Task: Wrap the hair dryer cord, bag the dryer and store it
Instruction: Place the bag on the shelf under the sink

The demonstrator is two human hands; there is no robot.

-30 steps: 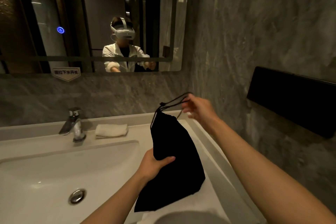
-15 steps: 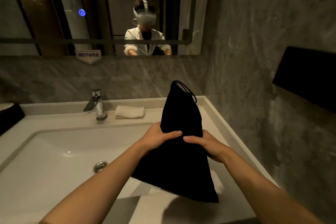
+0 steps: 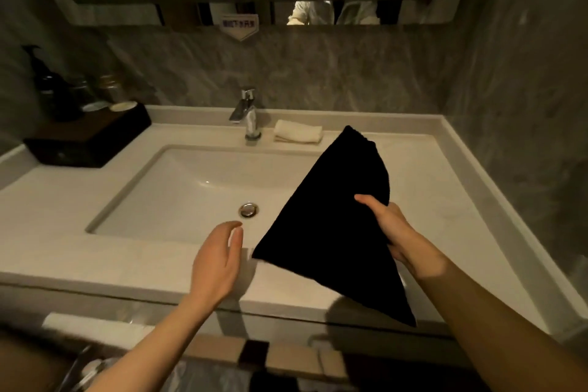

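A black cloth drawstring bag (image 3: 331,226) hangs tilted over the right side of the white vanity counter (image 3: 95,261), its gathered top pointing toward the back. My right hand (image 3: 391,232) grips the bag at its right edge, thumb on top. My left hand (image 3: 216,264) is off the bag, just left of its lower corner, palm turned inward with fingers apart and holding nothing. The hair dryer and its cord are not visible; the bag hides whatever is inside.
A sink basin (image 3: 197,188) with a chrome drain (image 3: 248,210) lies ahead, a chrome faucet (image 3: 248,114) behind it. A folded white towel (image 3: 297,135) sits right of the faucet. A dark tray (image 3: 86,140) with bottles stands at the back left. Grey marble walls close in behind and on the right.
My right hand let go of the drawstring and took the bag's body. My left hand then released the bag and drew away to the left. The view swung left and down.
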